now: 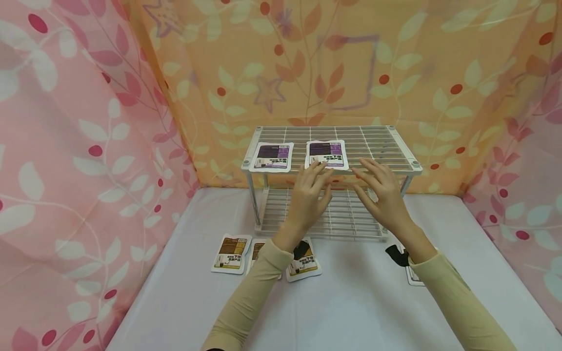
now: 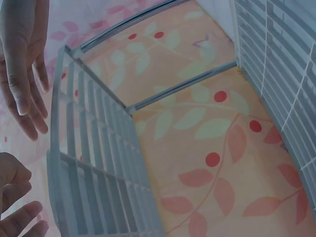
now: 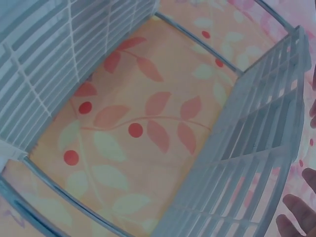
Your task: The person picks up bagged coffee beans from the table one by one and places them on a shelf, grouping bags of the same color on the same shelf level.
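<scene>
My left hand [image 1: 307, 197] is raised in front of the wire rack's top shelf [image 1: 377, 146], its fingertips overlapping the lower edge of a purple-and-white packet [image 1: 327, 148] in the head view. To the right, my right hand [image 1: 383, 195] hovers at the shelf's front edge with fingers spread and nothing held. Both hands face each other with a gap between them. Another purple-and-white packet [image 1: 272, 157] lies at the shelf's left end. In the left wrist view, fingers of both hands show along the left side, beside the shelf grid [image 2: 98, 163].
Below is the rack's lower shelf [image 1: 351, 219]. Brown-and-white packets [image 1: 230, 253] lie on the white table [image 1: 351, 312] at front left, partly covered by my left sleeve. One more packet [image 1: 413, 278] is mostly hidden under my right forearm. Patterned cloth [image 1: 307, 63] hangs behind.
</scene>
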Available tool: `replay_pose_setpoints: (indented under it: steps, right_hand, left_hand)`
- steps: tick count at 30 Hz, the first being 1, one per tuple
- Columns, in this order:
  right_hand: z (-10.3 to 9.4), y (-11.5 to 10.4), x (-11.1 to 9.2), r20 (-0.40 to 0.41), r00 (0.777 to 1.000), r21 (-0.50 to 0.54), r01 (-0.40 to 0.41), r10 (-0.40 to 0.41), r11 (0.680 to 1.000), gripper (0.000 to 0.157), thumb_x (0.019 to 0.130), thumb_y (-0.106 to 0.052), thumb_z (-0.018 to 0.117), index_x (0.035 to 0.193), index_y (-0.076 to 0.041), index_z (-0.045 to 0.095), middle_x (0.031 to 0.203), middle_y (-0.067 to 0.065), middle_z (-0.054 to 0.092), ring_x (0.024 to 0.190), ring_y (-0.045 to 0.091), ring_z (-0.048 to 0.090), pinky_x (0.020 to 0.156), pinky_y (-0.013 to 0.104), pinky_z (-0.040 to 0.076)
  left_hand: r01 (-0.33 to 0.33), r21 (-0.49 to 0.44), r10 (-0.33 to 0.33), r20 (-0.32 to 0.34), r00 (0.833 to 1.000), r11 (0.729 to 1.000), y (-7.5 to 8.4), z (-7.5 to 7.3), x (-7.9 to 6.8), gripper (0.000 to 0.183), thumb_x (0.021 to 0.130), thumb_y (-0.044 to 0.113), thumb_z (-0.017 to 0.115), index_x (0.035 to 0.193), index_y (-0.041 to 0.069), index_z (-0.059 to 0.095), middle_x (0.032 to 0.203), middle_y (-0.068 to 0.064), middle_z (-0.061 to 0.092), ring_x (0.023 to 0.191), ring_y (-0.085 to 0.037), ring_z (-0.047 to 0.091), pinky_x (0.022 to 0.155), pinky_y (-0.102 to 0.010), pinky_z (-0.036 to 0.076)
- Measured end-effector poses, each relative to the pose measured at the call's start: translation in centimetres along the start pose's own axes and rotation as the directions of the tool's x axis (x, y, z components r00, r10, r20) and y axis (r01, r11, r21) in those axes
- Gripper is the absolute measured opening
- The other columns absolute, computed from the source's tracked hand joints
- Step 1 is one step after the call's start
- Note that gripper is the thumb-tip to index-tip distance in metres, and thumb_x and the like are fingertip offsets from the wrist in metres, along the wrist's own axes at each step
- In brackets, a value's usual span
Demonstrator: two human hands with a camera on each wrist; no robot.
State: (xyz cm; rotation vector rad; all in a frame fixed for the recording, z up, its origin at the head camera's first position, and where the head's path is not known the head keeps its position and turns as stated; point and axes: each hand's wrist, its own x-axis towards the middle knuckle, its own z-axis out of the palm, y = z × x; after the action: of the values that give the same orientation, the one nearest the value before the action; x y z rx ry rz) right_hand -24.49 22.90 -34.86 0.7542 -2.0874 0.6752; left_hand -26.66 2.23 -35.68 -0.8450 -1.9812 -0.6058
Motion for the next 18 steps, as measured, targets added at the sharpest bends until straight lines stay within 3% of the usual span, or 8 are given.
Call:
replay_pose_setpoints:
  steps: [8,13,18]
  right_hand:
    - [-0.9,0.7,-2.3,0.004,1.000,-0.011,-0.008,0.008,1.000,0.040,0.086,-0.015,0.063,0.126,-0.009,0.058,0.137,0.017,0.047,0.129,0.041,0.035,0.108,0.060,0.020]
    - [-1.4,1.3,-3.7,-0.058,0.998,0.010,-0.003,0.003,1.000,0.039,0.093,-0.030,0.052,0.121,-0.005,0.060,0.136,0.018,0.047,0.128,0.042,0.035,0.108,0.057,0.021]
    - [-2.1,1.9,-5.2,-0.116,0.993,0.010,-0.021,0.022,1.000,0.043,0.094,-0.036,0.049,0.117,-0.003,0.063,0.134,0.018,0.049,0.127,0.043,0.035,0.107,0.056,0.023]
  left_hand:
    - [-0.049,-0.002,0.049,0.049,0.998,0.999,0.8,0.9,-1.5,0.040,0.085,0.014,0.061,0.125,0.008,0.057,0.134,-0.009,0.051,0.132,-0.024,0.038,0.111,-0.048,0.026]
    - [-0.053,-0.016,0.054,0.082,0.995,0.998,1.5,1.6,-2.4,0.041,0.086,0.014,0.061,0.126,0.009,0.056,0.135,-0.008,0.050,0.133,-0.024,0.037,0.113,-0.044,0.021]
    - [-0.055,-0.024,0.057,0.107,0.993,0.998,2.3,2.4,-3.3,0.038,0.086,0.016,0.061,0.124,0.008,0.058,0.135,-0.008,0.050,0.133,-0.023,0.037,0.114,-0.042,0.020]
